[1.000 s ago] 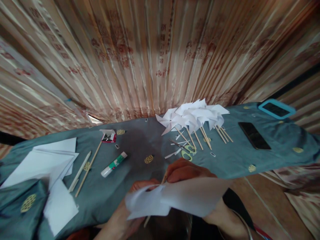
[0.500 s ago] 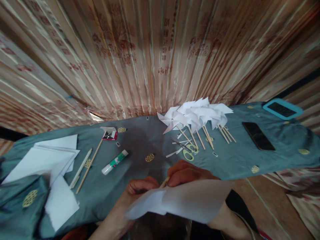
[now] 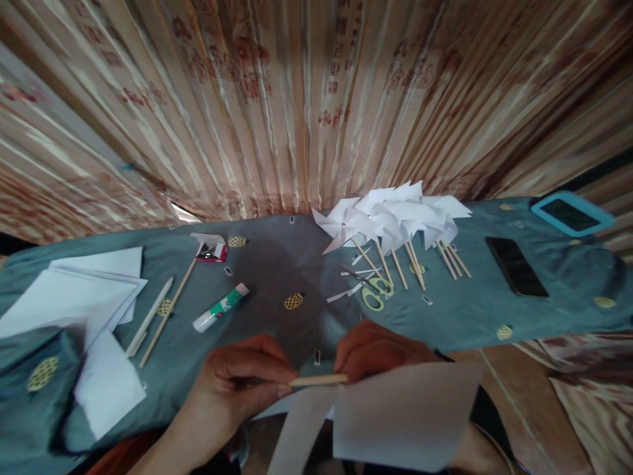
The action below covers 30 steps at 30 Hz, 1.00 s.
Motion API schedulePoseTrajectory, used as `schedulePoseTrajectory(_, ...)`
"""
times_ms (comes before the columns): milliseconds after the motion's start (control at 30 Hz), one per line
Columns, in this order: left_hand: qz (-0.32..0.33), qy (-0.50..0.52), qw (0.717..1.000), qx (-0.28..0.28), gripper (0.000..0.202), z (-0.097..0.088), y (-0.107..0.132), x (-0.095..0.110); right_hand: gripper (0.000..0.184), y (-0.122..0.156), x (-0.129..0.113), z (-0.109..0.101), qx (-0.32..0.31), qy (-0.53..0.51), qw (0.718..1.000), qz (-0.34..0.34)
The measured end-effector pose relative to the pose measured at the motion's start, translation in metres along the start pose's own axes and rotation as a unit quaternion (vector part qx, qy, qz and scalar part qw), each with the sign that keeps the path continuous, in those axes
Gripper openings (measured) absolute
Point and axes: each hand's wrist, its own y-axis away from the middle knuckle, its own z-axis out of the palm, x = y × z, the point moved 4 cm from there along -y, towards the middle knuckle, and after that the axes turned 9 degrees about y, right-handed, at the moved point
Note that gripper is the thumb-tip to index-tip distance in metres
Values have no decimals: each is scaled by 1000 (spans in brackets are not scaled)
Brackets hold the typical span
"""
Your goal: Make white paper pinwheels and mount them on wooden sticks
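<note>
A thin wooden stick (image 3: 318, 380) lies sideways between my two hands, near the table's front edge. My left hand (image 3: 235, 379) pinches its left end between thumb and fingers. Curled fingers of my right hand (image 3: 380, 351) close round the right part of the stick. Just below hangs a white paper pinwheel (image 3: 405, 419) with its blades spread, against the right hand and partly covering it. Whether the stick is joined to the paper I cannot tell. Beyond the hands lie green-handled scissors (image 3: 373, 298) and thin paper strips (image 3: 341, 295).
Several finished paper pinwheels (image 3: 390, 214) lie overlapped at the back. Leftward are a glue stick (image 3: 221, 307), a small box of metal pieces (image 3: 211, 249), a loose stick (image 3: 168, 313), a white pen (image 3: 150, 318) and paper sheets (image 3: 93, 290). A phone (image 3: 517, 267) and blue-framed device (image 3: 571, 214) lie right.
My left hand has moved left, away from the right hand, so more of the stick shows between them. The pinwheel has turned and its blades have spread lower. The view has shifted slightly.
</note>
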Motion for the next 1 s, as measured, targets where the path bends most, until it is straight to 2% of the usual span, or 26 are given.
schedulePoseTrajectory(233, -52, -30, 998, 24, 3, 3, -1, 8, 9, -8, -10, -3, -7, 52, 999, -5)
schedulePoseTrajectory(500, -75, -14, 997, 21, 5, 1, -1, -1, 4, -3, -3, 3, 9, 26, 999, 19)
schedulePoseTrajectory(633, -103, 0, 994, 45, 7, -1, -5, -4, 6, -5, -3, 2, 17, 5, 1000, 24)
schedulePoseTrajectory(733, -129, 46, 989, 54, 8, 2, -6, -7, 11, -6, -2, 3, 6, 0, 999, 37)
schedulePoseTrajectory(833, -156, 131, 977, 55, 8, 8, -3, -16, 11, -4, 2, 4, 26, -13, 999, 38)
schedulePoseTrajectory(1000, -228, 254, 939, 37, 3, 18, 6, -32, 16, -5, 4, 6, 53, -35, 998, 13)
